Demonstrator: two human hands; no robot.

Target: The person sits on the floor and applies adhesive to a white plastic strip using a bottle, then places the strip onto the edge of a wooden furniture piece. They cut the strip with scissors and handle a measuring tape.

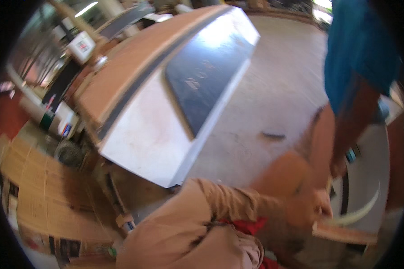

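Note:
My left arm, in a pinkish-brown sleeve point(231, 201), reaches across to the right. At its end, my left hand point(319, 204) is blurred, with its fingers curled at the near corner of a grey panel point(368, 152) with a raw wooden edge. A pale curved strip point(359, 214) rises from this edge beside my fingers. My right hand cannot be made out; below my left forearm there is only dark blur and some red cloth point(251, 225). A co-worker in a teal shirt point(357, 58) stands over the panel, one hand point(339, 168) near its far side.
A large slanted work table point(143, 127) carries a dark sheet point(211, 71) with chalk-like marks. A small dark piece point(274, 135) lies on the concrete floor point(274, 80). Flattened cardboard point(49, 193) covers the lower left. A blurred orange-brown rounded shape point(283, 172) is beyond my forearm.

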